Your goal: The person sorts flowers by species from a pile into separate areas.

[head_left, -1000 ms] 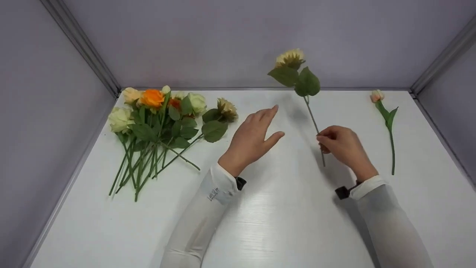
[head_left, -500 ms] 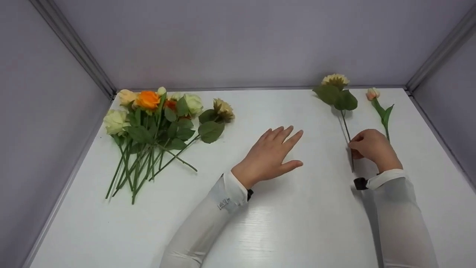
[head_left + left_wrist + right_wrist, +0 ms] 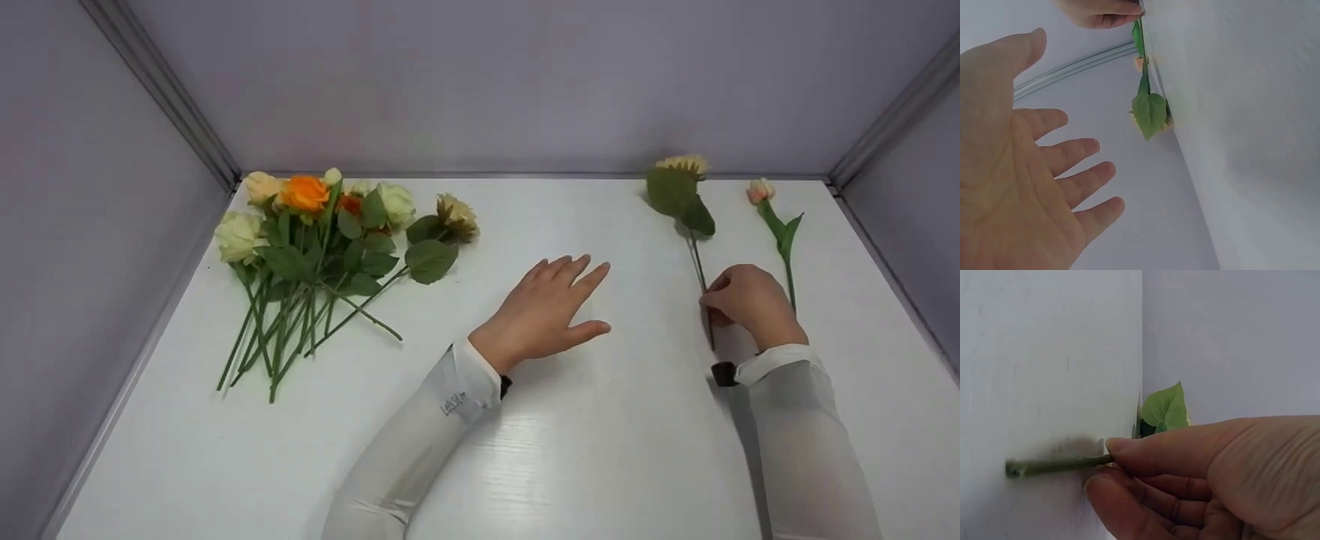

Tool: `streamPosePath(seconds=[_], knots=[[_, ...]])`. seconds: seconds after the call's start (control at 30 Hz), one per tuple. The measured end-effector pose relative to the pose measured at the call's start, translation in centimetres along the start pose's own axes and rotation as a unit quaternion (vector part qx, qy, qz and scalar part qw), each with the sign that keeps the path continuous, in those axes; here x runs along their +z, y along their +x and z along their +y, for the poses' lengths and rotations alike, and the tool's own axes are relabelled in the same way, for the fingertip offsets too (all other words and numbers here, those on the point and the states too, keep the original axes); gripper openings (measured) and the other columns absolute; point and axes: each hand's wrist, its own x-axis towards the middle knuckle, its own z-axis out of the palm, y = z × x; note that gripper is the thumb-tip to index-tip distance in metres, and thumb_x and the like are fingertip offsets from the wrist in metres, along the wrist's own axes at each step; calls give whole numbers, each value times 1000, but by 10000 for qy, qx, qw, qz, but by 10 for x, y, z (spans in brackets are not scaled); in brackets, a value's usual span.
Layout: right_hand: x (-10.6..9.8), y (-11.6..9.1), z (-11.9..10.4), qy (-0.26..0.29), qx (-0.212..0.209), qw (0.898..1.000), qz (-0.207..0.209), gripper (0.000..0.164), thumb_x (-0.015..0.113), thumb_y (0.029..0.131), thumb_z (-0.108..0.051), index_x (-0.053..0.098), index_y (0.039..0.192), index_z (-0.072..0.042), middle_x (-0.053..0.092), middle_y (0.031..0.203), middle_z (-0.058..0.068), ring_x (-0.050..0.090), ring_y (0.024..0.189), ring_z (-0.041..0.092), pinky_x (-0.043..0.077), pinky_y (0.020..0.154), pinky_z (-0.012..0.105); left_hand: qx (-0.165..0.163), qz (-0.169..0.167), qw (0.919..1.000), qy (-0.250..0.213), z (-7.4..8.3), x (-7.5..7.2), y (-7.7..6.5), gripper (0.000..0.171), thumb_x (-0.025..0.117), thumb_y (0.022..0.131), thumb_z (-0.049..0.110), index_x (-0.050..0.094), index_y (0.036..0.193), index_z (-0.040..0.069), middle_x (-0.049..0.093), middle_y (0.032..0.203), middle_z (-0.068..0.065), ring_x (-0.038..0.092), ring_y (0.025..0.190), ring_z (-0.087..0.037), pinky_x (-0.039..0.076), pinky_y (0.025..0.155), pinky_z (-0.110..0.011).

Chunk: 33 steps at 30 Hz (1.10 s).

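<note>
Enclosing white table [image 3: 547, 465], grey walls [image 3: 480, 82], right hand [image 3: 754, 304] pinching flower stem [image 3: 1053, 466] running front-to-back, pale-yellow bloom [image 3: 684, 164] rearmost, left hand [image 3: 544, 315] spread.

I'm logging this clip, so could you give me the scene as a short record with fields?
left hand: fingers spread, holding nothing
right hand: pinches the stem of a pale yellow flower
pink tulip: to the right of the pale yellow flower
flower pile: far left, orange, cream and pale green blooms, stems crossing
surface: white table
</note>
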Motion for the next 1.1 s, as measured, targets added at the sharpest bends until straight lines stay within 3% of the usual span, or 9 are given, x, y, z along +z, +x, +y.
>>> streamPosePath(seconds=[0.23, 0.4, 0.6, 0.77, 0.9, 1.1], knots=[[-2, -3, -5, 93, 90, 9999, 22, 30, 65, 99, -21, 65, 110, 7, 71, 86, 13, 67, 78, 24, 53, 68, 38, -11, 45, 9999, 113, -3, -1, 1, 77, 44, 104, 62, 20, 165, 23, 23, 168, -5, 20, 154, -25, 13, 125, -42], [-1, -7, -12, 11, 18, 9987, 503, 35, 60, 102, -28, 63, 114, 5, 68, 90, 16, 63, 79, 28, 48, 61, 37, -106, 126, 9997, 157, -7, -5, -1, 73, 46, 105, 58, 25, 164, 21, 28, 166, -6, 24, 153, -26, 16, 125, -42], [13, -12, -32, -86, -538, 9934, 1014, 38, 58, 105, -33, 63, 121, 1, 66, 106, 20, 60, 87, 31, 50, 67, 39, -271, 326, 9988, 237, -24, -9, -10, 65, 50, 106, 51, 35, 161, 18, 39, 161, -7, 34, 149, -25, 25, 122, -42], [37, -18, -59, -106, -1221, 9852, 1202, 35, 59, 105, -31, 68, 120, -2, 67, 105, 17, 59, 86, 30, 50, 73, 43, -698, 764, 9941, 332, -57, -16, -32, 54, 54, 106, 44, 52, 151, 14, 55, 148, -8, 50, 137, -27, 42, 111, -42], [62, -24, -84, -282, -1926, 9721, 1310, 26, 64, 103, -24, 71, 116, -2, 69, 100, 13, 61, 86, 28, 52, 76, 44, -1509, 1324, 9794, 225, -92, -24, -62, 37, 61, 105, 35, 68, 132, 12, 68, 126, -8, 65, 113, -29, 56, 87, -43], [92, -39, -112, -646, -2774, 9504, 1248, 21, 67, 100, -20, 74, 112, -4, 72, 105, 9, 66, 97, 29, 55, 84, 47, -3001, 1655, 9391, 268, -151, -43, -125, 19, 66, 102, 25, 74, 102, 7, 71, 92, -12, 68, 78, -32, 56, 61, -47]])
